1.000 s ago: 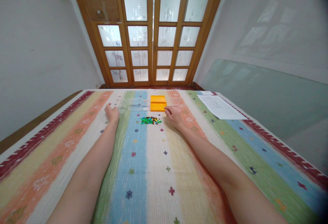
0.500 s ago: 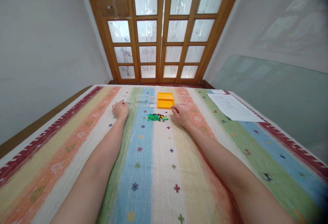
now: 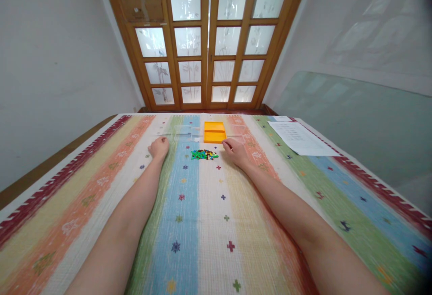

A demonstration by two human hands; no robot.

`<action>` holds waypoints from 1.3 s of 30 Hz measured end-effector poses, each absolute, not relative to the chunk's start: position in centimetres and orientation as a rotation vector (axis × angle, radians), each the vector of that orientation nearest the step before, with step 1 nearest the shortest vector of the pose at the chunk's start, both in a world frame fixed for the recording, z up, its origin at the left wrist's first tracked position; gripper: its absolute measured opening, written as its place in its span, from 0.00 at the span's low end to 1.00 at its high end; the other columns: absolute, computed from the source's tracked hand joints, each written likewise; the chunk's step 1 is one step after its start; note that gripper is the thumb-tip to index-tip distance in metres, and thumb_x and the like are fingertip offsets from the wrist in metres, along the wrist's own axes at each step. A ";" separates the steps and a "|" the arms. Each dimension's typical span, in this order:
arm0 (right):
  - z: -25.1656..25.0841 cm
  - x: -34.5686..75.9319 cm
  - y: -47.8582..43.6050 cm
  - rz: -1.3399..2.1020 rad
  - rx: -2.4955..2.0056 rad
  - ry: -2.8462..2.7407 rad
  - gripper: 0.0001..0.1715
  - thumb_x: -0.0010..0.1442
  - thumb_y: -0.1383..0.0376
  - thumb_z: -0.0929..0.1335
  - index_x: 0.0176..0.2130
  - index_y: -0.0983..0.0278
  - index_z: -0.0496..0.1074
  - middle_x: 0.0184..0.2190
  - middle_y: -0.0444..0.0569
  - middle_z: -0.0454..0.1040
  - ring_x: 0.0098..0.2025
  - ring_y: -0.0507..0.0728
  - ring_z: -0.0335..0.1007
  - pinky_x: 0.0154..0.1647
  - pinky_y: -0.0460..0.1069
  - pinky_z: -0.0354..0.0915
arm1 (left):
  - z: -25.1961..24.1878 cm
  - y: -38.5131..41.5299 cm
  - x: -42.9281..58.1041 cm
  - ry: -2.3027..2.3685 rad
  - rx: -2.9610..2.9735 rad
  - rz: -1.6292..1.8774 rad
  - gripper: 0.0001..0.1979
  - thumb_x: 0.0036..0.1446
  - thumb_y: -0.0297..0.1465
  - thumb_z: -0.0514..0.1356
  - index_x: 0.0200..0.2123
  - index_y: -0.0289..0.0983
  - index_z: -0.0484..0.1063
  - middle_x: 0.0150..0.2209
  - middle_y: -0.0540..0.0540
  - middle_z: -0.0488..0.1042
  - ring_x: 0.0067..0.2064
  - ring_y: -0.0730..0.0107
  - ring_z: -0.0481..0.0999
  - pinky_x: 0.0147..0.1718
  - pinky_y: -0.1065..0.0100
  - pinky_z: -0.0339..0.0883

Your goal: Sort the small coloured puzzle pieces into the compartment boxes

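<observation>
My left hand point(image 3: 159, 147) rests on the striped cloth with its fingers curled closed; anything inside them is hidden. At the near right corner of a yellow two-part box point(image 3: 215, 137) is my right hand point(image 3: 233, 149), its fingers pinched together, and what they hold, if anything, is too small to make out. A pile of small green, brown, yellow and white pieces point(image 3: 204, 154) lies between the hands, just in front of the box. Clear plastic boxes point(image 3: 184, 133) stand to the left of the yellow one, and another clear one is faintly visible on its right.
White printed sheets point(image 3: 302, 138) lie at the back right of the patterned tablecloth point(image 3: 212, 241). Beyond the table's far edge is a wooden door with glass panes point(image 3: 224, 43). A pale green glass panel point(image 3: 357, 128) stands at the right.
The view has shifted slightly, so the table and box appear a little further left. My left hand has turned slightly, its fingers still curled. My right hand stays by the box corner.
</observation>
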State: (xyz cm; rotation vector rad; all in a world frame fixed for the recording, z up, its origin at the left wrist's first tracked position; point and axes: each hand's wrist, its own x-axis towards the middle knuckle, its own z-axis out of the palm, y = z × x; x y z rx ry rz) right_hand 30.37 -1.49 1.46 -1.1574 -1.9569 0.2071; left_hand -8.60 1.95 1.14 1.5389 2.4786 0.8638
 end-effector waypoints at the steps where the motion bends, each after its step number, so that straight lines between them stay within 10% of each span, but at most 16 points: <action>1: 1.4 30.4 -1.5 0.204 -1.160 -1.956 0.17 0.72 0.58 0.62 0.43 0.61 0.78 0.39 0.50 0.80 0.40 0.59 0.73 0.42 0.51 0.64 | 1.1 2.0 -8.6 2.462 1.563 0.863 0.19 0.65 0.39 0.52 0.51 0.47 0.81 0.51 0.41 0.82 0.55 0.46 0.76 0.55 0.48 0.61; 39: 1.1 30.2 -1.4 0.230 -1.153 -2.025 0.17 0.72 0.58 0.62 0.42 0.60 0.78 0.39 0.50 0.80 0.41 0.58 0.74 0.45 0.51 0.65 | 1.7 1.6 -7.4 2.377 1.739 0.806 0.18 0.63 0.35 0.54 0.52 0.44 0.78 0.51 0.41 0.81 0.57 0.46 0.74 0.57 0.47 0.61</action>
